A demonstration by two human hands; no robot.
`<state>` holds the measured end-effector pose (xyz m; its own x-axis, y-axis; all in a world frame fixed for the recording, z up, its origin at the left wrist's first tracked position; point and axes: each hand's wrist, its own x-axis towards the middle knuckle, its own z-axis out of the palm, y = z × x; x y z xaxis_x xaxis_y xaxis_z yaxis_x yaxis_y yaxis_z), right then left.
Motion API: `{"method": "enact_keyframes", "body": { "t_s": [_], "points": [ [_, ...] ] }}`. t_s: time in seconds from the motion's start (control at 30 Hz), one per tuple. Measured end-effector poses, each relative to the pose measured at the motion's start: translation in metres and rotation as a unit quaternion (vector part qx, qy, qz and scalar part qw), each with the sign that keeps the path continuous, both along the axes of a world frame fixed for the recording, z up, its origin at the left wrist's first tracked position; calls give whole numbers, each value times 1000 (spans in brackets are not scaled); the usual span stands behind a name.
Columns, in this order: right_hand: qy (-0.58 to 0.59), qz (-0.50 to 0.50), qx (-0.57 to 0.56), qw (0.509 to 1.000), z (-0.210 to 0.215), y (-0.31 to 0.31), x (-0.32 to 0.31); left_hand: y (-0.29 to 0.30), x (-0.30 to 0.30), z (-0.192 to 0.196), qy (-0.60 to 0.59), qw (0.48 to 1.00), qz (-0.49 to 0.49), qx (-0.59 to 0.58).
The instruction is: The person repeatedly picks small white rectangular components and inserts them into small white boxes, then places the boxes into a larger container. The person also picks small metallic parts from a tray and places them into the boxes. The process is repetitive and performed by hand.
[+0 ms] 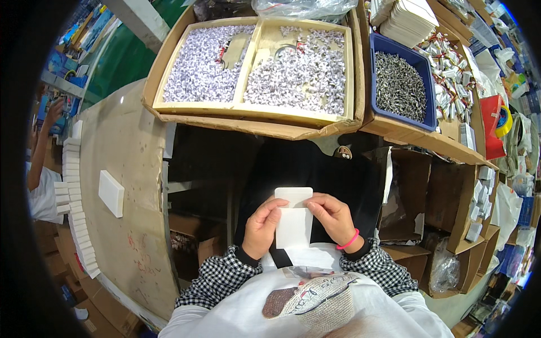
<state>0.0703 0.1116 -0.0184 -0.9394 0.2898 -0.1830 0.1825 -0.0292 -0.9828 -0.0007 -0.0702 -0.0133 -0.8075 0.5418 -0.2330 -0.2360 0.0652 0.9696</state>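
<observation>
This is a small packing workshop. Beyond the hands, a cardboard tray (253, 110) split in two holds heaps of small folded paper slips (298, 73). To their right a blue bin (376, 62) is full of small metal parts, with stacked white cards (408, 19) behind it. To their left a worn table (132, 225) carries a row of white boxes (76, 208), and open cartons (451, 203) crowd the right side.

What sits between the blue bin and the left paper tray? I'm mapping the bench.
The head view shows one thing between the blue bin and left tray: the right tray of white paper bits.
</observation>
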Motion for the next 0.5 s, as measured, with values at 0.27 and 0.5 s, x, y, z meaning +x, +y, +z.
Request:
{"method": "enact_keyframes", "body": {
  "t_s": [0.27,0.5],
  "points": [
    [11,-12,-189,982,4,2,0,-4,-14,2,29,998,-50,-1],
    [9,100,-76,992,3,17,-1,-6,-17,5,-133,985,-63,92]
  ]
}}
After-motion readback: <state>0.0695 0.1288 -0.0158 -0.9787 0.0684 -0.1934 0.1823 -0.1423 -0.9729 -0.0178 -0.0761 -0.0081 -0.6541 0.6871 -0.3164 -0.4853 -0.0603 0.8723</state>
